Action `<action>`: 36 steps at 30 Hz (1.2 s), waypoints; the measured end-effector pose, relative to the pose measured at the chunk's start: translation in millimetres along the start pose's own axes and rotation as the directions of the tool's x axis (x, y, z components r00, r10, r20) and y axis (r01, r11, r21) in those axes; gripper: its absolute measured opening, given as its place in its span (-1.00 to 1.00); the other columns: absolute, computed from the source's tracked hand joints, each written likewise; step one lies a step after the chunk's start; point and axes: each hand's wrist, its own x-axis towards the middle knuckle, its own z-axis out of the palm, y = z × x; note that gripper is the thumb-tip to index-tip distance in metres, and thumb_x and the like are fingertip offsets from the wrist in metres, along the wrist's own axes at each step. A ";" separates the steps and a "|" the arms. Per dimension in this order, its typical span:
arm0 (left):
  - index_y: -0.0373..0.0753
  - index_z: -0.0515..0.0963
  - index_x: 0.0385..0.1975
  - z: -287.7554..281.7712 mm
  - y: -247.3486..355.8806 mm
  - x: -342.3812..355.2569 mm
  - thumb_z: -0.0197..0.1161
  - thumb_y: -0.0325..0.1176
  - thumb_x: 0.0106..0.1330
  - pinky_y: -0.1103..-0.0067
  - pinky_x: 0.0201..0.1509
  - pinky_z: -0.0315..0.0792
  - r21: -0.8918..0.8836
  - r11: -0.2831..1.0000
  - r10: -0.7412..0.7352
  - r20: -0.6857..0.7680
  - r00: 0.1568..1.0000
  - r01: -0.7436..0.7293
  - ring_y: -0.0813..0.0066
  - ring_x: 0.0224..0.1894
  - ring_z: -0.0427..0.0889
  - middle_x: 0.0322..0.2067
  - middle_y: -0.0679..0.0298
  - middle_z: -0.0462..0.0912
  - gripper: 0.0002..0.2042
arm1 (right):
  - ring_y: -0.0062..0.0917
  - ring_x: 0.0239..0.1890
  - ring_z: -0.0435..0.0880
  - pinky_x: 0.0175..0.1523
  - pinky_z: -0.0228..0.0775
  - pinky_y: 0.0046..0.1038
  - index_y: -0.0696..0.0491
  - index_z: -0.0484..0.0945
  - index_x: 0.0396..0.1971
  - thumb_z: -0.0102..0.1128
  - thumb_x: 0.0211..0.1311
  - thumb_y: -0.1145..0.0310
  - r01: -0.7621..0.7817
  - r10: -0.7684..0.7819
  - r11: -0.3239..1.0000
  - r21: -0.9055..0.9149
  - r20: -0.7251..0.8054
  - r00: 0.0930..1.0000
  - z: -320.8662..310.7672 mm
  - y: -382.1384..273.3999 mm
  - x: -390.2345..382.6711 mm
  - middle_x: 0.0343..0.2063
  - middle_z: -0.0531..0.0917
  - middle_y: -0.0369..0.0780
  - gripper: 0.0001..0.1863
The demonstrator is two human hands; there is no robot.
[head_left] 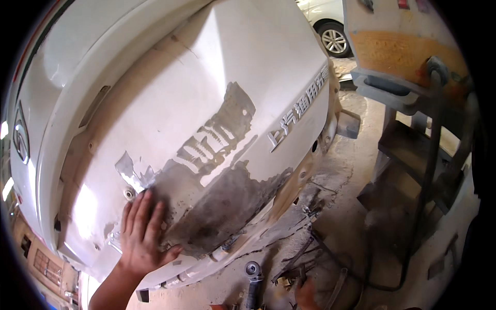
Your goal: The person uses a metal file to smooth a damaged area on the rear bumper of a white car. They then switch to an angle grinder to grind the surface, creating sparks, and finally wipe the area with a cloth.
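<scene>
My left hand (142, 232) lies on the white car tailgate (150, 113), fingers stretched out and a little apart, thumb to the side. It rests beside a sanded grey patch (222, 206) that runs along the lower part of the panel. Shiny bare metal (135, 178) shows just past the fingertips. Down by the floor at the lower edge is my right hand (307, 294), smeared by motion, near a dark stick-like thing; whether it grips that is unclear. To its left lies a round-headed power tool (253, 279) with a dark body.
Raised metallic lettering (299, 108) sits on the tailgate's right side. A grey wheeled cart (385, 85) with shelves stands at the right, a dark hose (403, 258) looping below it. Loose tools and scraps litter the dusty floor (346, 155). Another white car's wheel (335, 40) shows at the back.
</scene>
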 end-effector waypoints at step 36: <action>-0.12 0.36 0.16 24.6 -95.1 -130.8 -0.05 0.17 0.24 0.20 0.31 0.05 0.044 0.992 0.123 -0.251 0.960 -0.115 0.21 0.26 0.26 0.21 0.17 0.31 -0.39 | -0.06 0.38 -0.23 0.41 -0.41 -0.17 0.32 -0.22 0.28 -0.45 0.34 -0.07 0.607 -0.284 0.717 0.342 -0.653 0.703 -82.5 -430.3 43.0 0.32 -0.19 0.13 -0.21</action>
